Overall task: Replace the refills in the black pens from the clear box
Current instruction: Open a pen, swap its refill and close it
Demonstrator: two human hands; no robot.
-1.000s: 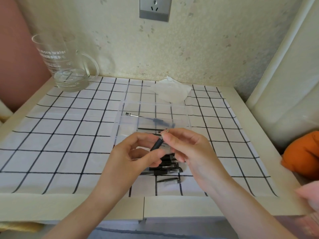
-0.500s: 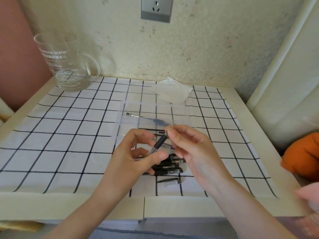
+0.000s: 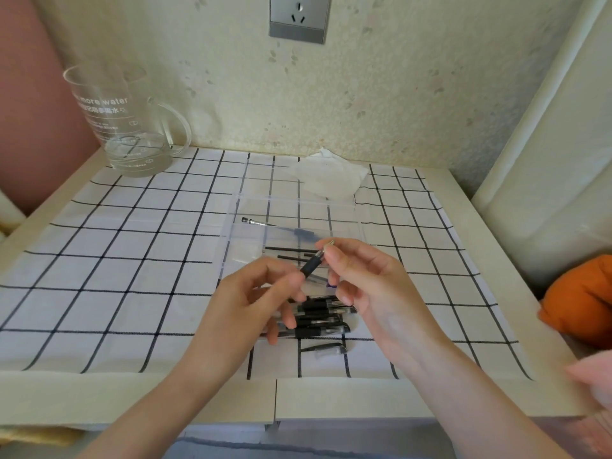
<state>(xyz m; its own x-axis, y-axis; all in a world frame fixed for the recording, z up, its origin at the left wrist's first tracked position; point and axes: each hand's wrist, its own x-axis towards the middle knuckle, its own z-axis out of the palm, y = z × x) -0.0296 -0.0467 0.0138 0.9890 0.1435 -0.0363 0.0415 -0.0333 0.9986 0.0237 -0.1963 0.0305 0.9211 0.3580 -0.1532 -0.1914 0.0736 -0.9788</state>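
1. the left hand (image 3: 251,299) holds one black pen (image 3: 309,268) above the clear box (image 3: 233,233). its thumb and fingers are curled around the lower part of the barrel, and the other fingers hang loosely.
2. the right hand (image 3: 367,286) pinches the metal tip (image 3: 329,242) of this pen between thumb and first finger. its remaining fingers are half open and hold nothing.
3. the long axis of the pen goes diagonally, from the left hand at the lower left up to the right fingertips at the upper right. the tip end is therefore nearer to the right hand, and i think the coming move (unscrewing the tip, or pulling the refill out) must follow this same line, away from the left hand.
4. spare refills (image 3: 288,249) lie inside the box just behind the hands, nearly level from left to right. the other black pens (image 3: 318,318) lie in a pile under the hands, at the near end of the box, and a loose cap (image 3: 326,349) lies on the checked cloth (image 3: 132,260) just in front.
5. compared with one second ago, the tip end is a little more to the right and farther from the person, and slightly more of the black grip shows between the hands. the box, the pile and the cap are in the same places.
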